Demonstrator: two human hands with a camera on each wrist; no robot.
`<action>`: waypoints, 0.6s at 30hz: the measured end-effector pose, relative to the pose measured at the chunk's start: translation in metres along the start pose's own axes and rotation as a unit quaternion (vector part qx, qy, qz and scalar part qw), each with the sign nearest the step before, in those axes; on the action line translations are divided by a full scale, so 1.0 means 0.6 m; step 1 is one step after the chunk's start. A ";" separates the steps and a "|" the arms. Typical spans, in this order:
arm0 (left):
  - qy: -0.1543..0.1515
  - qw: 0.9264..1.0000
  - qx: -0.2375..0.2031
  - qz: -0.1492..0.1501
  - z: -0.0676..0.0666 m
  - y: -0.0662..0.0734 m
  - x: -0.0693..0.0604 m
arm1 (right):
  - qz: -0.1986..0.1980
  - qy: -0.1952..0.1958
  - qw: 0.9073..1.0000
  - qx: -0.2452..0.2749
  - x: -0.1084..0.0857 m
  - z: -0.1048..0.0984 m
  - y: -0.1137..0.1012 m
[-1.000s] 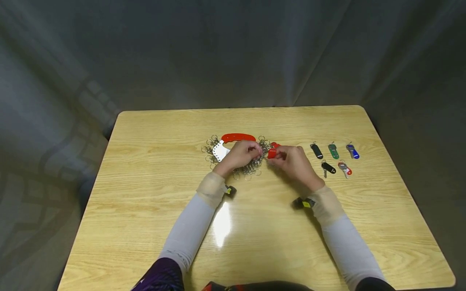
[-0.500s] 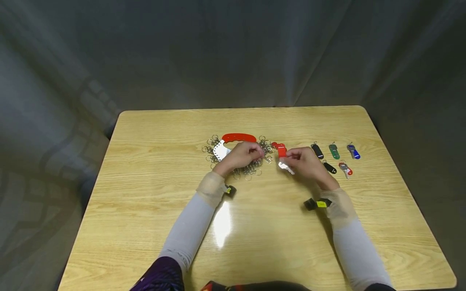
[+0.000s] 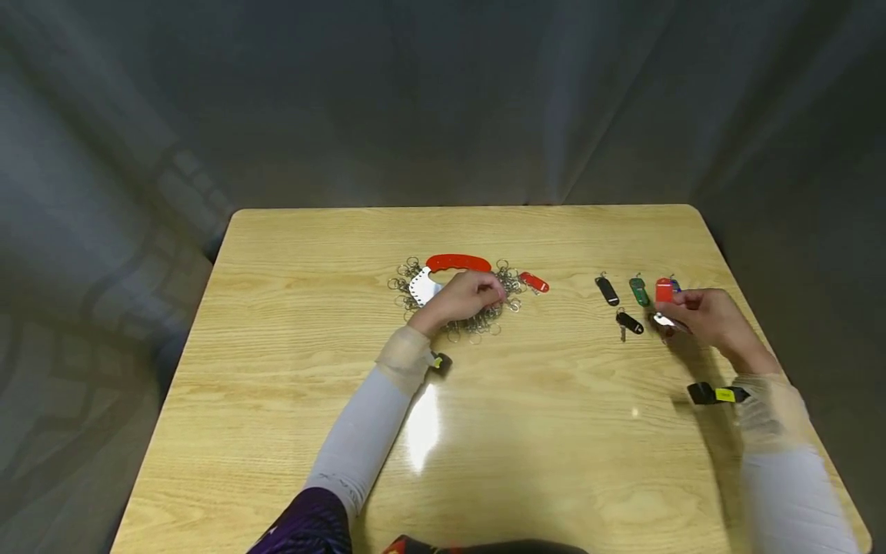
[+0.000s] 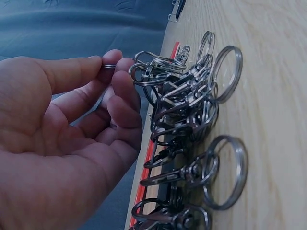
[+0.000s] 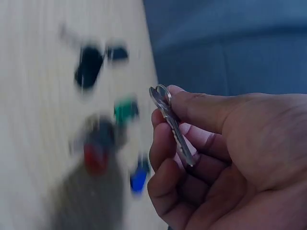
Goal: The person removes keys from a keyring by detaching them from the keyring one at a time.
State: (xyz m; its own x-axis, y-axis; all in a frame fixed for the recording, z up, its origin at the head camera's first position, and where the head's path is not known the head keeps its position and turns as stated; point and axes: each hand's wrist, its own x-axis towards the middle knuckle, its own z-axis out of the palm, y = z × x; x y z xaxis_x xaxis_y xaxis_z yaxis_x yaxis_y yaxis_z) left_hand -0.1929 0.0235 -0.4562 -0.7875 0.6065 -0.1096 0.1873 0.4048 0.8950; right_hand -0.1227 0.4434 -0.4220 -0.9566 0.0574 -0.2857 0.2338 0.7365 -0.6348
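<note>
My left hand (image 3: 462, 296) pinches a metal key ring (image 4: 110, 66) between thumb and forefinger, at the right side of a key holder with a red handle (image 3: 458, 263) and white plate (image 3: 422, 287). Many clasps with split rings (image 4: 225, 172) hang around that holder. Over on the right, my right hand (image 3: 713, 319) holds a silver key (image 5: 177, 134) with a red key tag (image 3: 664, 290) by its ring end, raised above the tagged keys lying there. In the right wrist view the red tag is mostly hidden by the fingers.
Lying on the wooden table (image 3: 526, 431) are two black key tags (image 3: 607, 291), a green key tag (image 3: 639, 292) and a blue key tag (image 5: 138, 181). Another red-tagged key (image 5: 96, 158) is below my right hand. A red tag (image 3: 534, 282) lies beside the holder.
My right hand has carried the red-tagged key from beside the holder to the right, over the row of tagged keys. My left hand has stayed at the holder.
</note>
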 end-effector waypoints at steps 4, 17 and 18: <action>-0.003 1.000 0.003 0.002 0.000 -0.001 0.001 | 0.061 -0.007 0.997 -0.042 -0.006 -0.043 0.056; -0.007 1.000 0.004 0.007 -0.002 -0.005 -0.001 | 0.065 -0.020 0.992 -0.107 -0.008 -0.047 0.118; -0.007 1.000 0.002 0.007 -0.002 -0.005 -0.001 | 0.061 -0.011 0.992 -0.114 -0.008 -0.045 0.117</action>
State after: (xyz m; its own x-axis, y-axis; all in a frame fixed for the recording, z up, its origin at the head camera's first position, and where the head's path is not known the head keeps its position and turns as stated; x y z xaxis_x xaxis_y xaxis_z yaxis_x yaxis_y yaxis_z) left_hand -0.1940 0.0210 -0.4584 -0.7763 0.6217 -0.1036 0.2005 0.3995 0.8946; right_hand -0.1067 0.5134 -0.4458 -0.9189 0.1429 -0.3676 0.3002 0.8579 -0.4170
